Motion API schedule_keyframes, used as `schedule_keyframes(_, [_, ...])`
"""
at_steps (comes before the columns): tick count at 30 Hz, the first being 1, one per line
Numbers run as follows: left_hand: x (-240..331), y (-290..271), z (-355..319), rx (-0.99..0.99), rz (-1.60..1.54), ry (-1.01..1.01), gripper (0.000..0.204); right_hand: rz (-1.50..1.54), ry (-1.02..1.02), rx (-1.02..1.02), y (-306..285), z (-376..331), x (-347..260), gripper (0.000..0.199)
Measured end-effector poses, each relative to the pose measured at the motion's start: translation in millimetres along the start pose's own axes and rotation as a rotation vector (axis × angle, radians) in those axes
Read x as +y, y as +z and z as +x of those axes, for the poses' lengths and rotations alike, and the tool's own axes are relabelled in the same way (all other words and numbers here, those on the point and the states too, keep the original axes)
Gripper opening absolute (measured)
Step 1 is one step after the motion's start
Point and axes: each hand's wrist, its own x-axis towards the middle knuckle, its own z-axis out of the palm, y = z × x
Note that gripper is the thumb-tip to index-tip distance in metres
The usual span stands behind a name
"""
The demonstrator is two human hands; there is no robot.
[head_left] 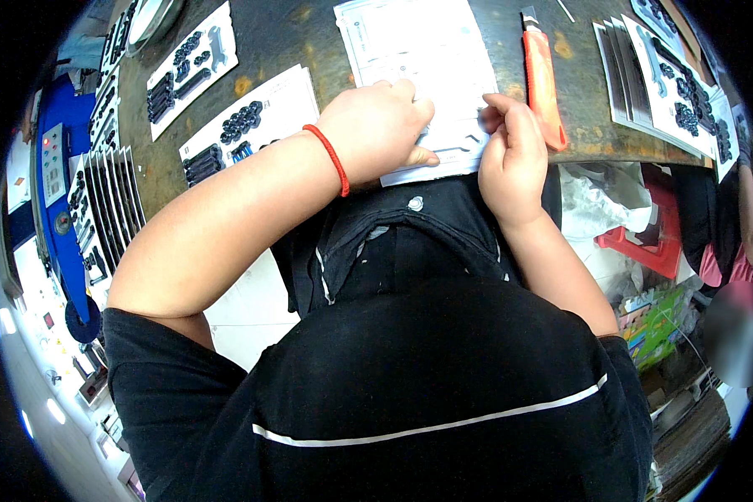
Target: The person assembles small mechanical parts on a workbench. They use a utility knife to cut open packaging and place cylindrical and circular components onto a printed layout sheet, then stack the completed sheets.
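A dark, scuffed worktable point(309, 33) with rusty blotches and a curved front edge fills the upper part of the view, and flat white cards lie all over it. The person in a black top with a thin white stripe leans in close over the near edge.

Both hands work on one white card point(427, 58), a smooth printed sheet lying flat at the table's front edge, directly before the person's chest. The left hand point(376, 130), with a red cord bracelet point(330, 157) on its wrist, lies palm down on the card, fingers curled and the thumb pressed flat against the lower part of the sheet. The right hand point(510, 155) is just beside it, fingers bent inward and tips pinched at the card's right side; whether something small sits between those fingertips I cannot tell.

Just right of the right hand lies an orange utility knife point(542, 75), long and narrow, with a dark tip pointing away from the person. To the left, two white cards carrying black rounded parts point(243, 125) lie aslant, and a fanned stack of similar cards point(109, 201) stands near a blue machine point(58, 167). Another overlapped stack of filled cards point(669, 84) sits at the far right. Below the table's edge on the right are crumpled clear plastic point(602, 197) and a red plastic stool point(644, 243).
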Motion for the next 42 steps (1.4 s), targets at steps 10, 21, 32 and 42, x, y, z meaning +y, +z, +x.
schedule_keyframes(10, [9, 6, -6, 0.039, 0.017, 0.107, 0.030, -0.061, -0.065, 0.015, 5, -1, 3, 0.041])
schedule_keyframes(21, [8, 12, -8, 0.102, -0.062, 0.055, 0.030, -0.085, -0.130, 0.016, 0, 1, 2, 0.040])
schedule_keyframes(32, [-53, 17, -10, 0.325, 0.040, 0.003, 0.056, -0.692, 0.033, -0.052, -44, 50, 25, 0.054])
schedule_keyframes(42, [0, 28, 16, 0.407, 0.045, -0.347, 0.059, -0.218, -0.019, -0.244, -84, -20, -27, 0.056])
